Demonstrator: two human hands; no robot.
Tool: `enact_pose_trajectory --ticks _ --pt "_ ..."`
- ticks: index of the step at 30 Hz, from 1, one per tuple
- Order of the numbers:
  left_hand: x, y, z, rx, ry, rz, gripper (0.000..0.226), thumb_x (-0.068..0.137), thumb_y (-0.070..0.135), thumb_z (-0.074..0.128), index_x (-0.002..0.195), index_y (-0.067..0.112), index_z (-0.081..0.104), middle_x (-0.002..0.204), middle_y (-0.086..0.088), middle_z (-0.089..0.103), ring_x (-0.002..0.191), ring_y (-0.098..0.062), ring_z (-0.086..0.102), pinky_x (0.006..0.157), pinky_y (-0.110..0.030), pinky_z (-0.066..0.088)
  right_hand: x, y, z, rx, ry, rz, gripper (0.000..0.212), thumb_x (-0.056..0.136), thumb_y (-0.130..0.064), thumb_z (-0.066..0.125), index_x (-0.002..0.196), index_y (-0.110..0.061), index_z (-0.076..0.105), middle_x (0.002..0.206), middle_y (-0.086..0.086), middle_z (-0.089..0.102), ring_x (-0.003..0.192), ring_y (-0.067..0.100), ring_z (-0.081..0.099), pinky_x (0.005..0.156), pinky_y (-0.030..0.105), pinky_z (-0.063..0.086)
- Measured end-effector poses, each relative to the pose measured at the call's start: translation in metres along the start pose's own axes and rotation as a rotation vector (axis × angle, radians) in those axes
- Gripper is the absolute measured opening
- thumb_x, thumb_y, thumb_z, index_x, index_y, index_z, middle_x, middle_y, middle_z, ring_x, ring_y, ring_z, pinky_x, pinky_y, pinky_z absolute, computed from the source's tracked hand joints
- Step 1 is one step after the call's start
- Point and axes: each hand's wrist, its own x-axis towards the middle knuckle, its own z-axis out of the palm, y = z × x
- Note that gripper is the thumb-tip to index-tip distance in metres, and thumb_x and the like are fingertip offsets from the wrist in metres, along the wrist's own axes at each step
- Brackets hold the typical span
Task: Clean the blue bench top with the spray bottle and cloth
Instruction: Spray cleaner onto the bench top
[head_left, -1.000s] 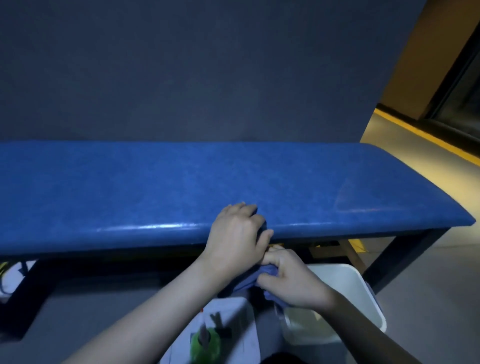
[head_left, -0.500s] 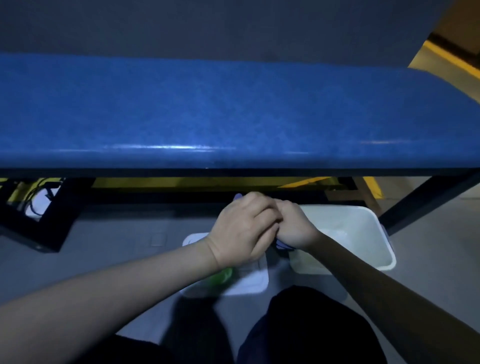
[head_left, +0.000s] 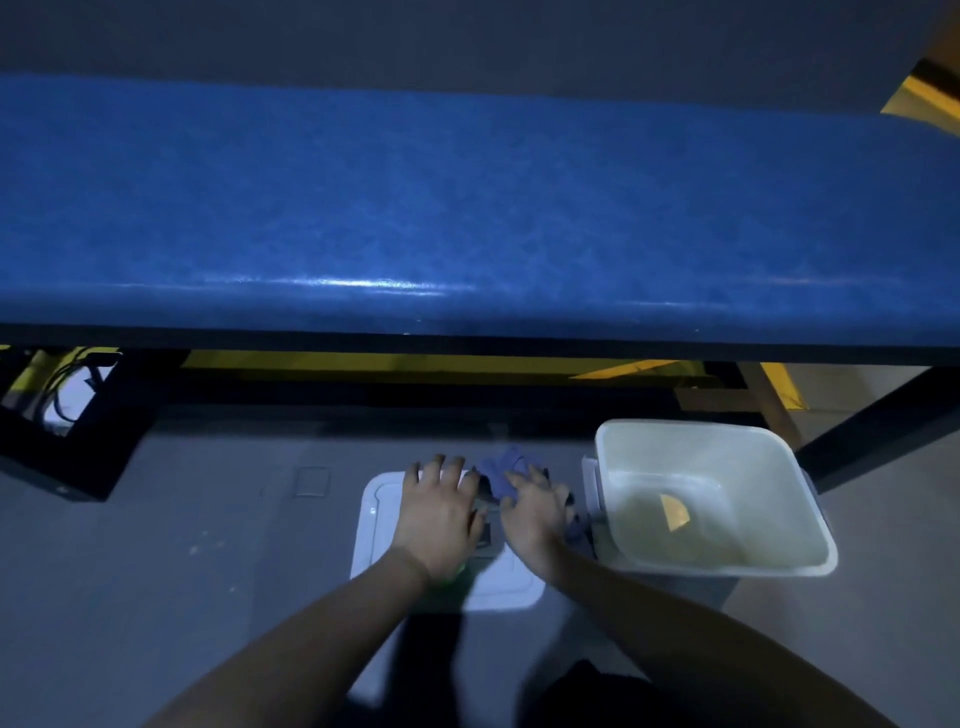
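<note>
The bench (head_left: 467, 208) ran across the whole upper half of the view, its blue top glossy along the near edge, with a black frame strip under it and a dark leg at about 3 o'clock. Nothing lay on the part of the top that showed.

Both hands were down near the floor, below the bench's near edge, at about 6 o'clock in the view. The left hand (head_left: 439, 514) was spread flat, fingers straight and slightly apart, palm down over a white tray (head_left: 371, 525) on the grey floor; it held nothing. A blurred green patch showed at its wrist, too unclear to name.

The right hand (head_left: 535, 512) was just beside the left one, at its 3 o'clock, fingers loosely extended and lying on the cloth (head_left: 501, 470). The cloth was a crumpled blue-purple bundle at the tray's far right corner, between the tray and the bin, showing at 12 o'clock of the right hand's fingers and again under its outer edge. Whether the fingers pinched any of the cloth or merely rested on it could not be told.

A white bin (head_left: 727, 431) stood on the floor at 3 o'clock of the right hand, close by it, open at the top, with a yellow scrap (head_left: 674, 512) at the bottom.
</note>
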Motion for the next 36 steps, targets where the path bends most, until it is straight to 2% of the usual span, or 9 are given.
enact_pose_trajectory --ticks 8,14,19,21,24,27,30,33,36 --pt "-0.001 -0.006 0.002 -0.034 0.047 -0.028 0.039 0.052 0.029 0.067 0.09 0.019 0.069 0.102 -0.008 0.07 0.089 -0.029 0.068 0.068 -0.04 0.056 0.007 0.0 0.038 0.005 -0.118 0.138 0.051 0.092 -0.027 0.043 0.14 -0.039 0.036 0.15 0.001 0.026 0.122 0.037 0.031 0.1 0.043 0.034" --pt "0.0 -0.009 -0.001 -0.078 0.031 -0.048 0.045 0.029 0.008 0.079 0.072 0.02 0.071 0.082 -0.002 0.07 0.074 -0.023 0.068 0.032 -0.021 0.04 0.011 -0.003 0.039 -0.01 -0.229 0.155 0.052 0.093 -0.032 0.04 0.144 -0.031 0.028 0.151 0.012 0.019 0.129 0.038 0.026 0.105 0.047 0.028" --pt "-0.002 -0.003 -0.012 -0.109 -0.047 -0.029 0.038 0.085 -0.002 0.041 0.116 0.01 0.058 0.119 -0.01 0.051 0.116 -0.027 0.042 0.073 -0.032 0.043 0.0 -0.011 0.022 0.086 -0.249 -0.156 0.055 0.076 -0.02 0.043 0.131 -0.025 0.042 0.138 0.0 0.045 0.132 0.027 0.034 0.106 0.043 0.033" --pt "-0.004 -0.002 -0.024 -0.148 -0.003 0.029 0.028 0.08 -0.001 0.053 0.102 0.009 0.065 0.107 -0.011 0.057 0.106 -0.028 0.05 0.067 -0.029 0.044 -0.005 -0.013 0.014 0.084 -0.252 -0.254 0.055 0.076 -0.013 0.046 0.131 -0.021 0.044 0.136 -0.003 0.048 0.132 0.023 0.036 0.105 0.038 0.032" --pt "-0.01 -0.005 -0.043 -0.087 0.015 0.182 0.036 0.025 0.004 0.082 0.05 0.023 0.063 0.057 0.004 0.056 0.055 -0.015 0.058 0.039 -0.017 0.017 -0.011 -0.014 -0.006 0.072 -0.163 -0.307 0.055 0.077 -0.007 0.047 0.131 -0.017 0.045 0.136 -0.003 0.051 0.13 0.022 0.04 0.102 0.032 0.034" --pt "-0.022 -0.004 -0.075 0.013 0.062 0.241 0.027 0.029 0.005 0.057 0.044 0.027 0.057 0.05 0.012 0.051 0.047 -0.006 0.054 0.038 -0.014 0.004 -0.024 -0.013 -0.035 0.178 -0.155 -0.345 0.046 0.076 -0.002 0.044 0.119 -0.014 0.056 0.116 0.002 0.065 0.113 0.021 0.056 0.088 0.024 0.041" --pt "-0.035 -0.001 -0.113 -0.089 0.11 0.327 0.026 0.041 0.007 0.05 0.055 0.026 0.059 0.058 0.009 0.054 0.053 -0.011 0.055 0.033 -0.017 0.024 -0.044 -0.015 -0.075 0.247 -0.097 -0.371 0.044 0.074 -0.008 0.044 0.112 -0.017 0.064 0.093 -0.008 0.073 0.089 0.009 0.063 0.077 0.018 0.042" --pt "-0.044 0.006 -0.154 -0.231 0.142 0.305 0.035 0.062 -0.001 0.046 0.081 0.022 0.065 0.088 0.002 0.059 0.087 -0.018 0.052 0.056 -0.023 0.04 -0.071 -0.025 -0.124 0.317 -0.052 -0.464 0.036 0.079 -0.001 0.052 0.064 -0.034 0.06 0.05 -0.025 0.055 0.054 -0.003 0.051 0.054 0.008 0.03" --pt "-0.056 0.011 -0.198 -0.264 0.15 0.342 0.036 0.071 0.003 0.044 0.094 0.023 0.064 0.105 0.003 0.056 0.1 -0.016 0.043 0.061 -0.015 0.027 -0.095 -0.037 -0.172 0.399 -0.017 -0.568 0.051 0.077 0.0 0.054 0.06 -0.047 0.061 0.048 -0.017 0.053 0.049 -0.003 0.042 0.051 0.013 0.034"
